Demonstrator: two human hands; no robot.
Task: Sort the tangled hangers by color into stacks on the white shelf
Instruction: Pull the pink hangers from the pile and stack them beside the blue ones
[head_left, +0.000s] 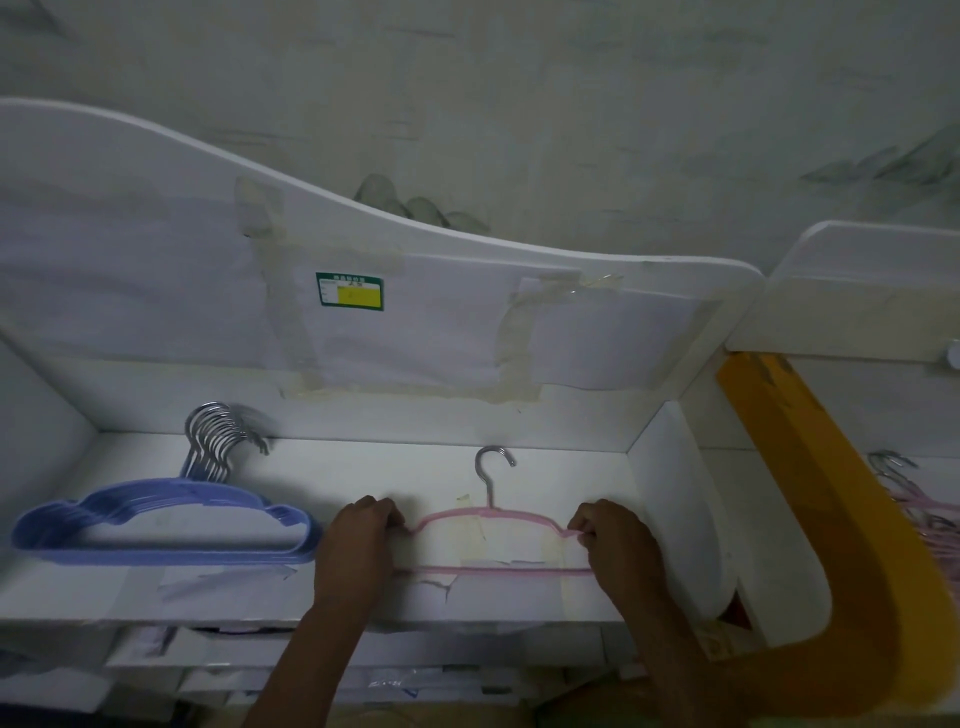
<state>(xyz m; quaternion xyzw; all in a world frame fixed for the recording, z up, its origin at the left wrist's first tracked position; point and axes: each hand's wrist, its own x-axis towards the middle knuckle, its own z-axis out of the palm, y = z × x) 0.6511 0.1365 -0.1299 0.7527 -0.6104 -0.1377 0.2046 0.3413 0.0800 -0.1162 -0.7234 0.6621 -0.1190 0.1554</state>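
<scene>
Head view: white shelf (363, 467) seen from above, dim light.
Far left, blue hangers (161, 525): stacked flat on shelf floor, chrome hooks bunched toward back wall, well apart from right-hand divider.
Back panel: taped paper sheets, green-and-yellow label (349, 291) above centre.
Left hand (358, 540): fingers curled, clamped on left shoulder end of pink hanger (493, 569); just beside right end of blue stack, not touching it so far as visible.
Centre, pink hanger: single, lying flat on shelf floor over taped patches, hook (491, 470) pointing toward back wall, bottom bar toward front edge.
Right hand (613, 540): fingers curled, pinching right shoulder end of pink hanger, near white divider.
Right of divider: yellow curved piece (831, 519) running down and toward front.
Far right: more pink hangers (930, 514) in neighbouring compartment, blurred, count not discernible.
</scene>
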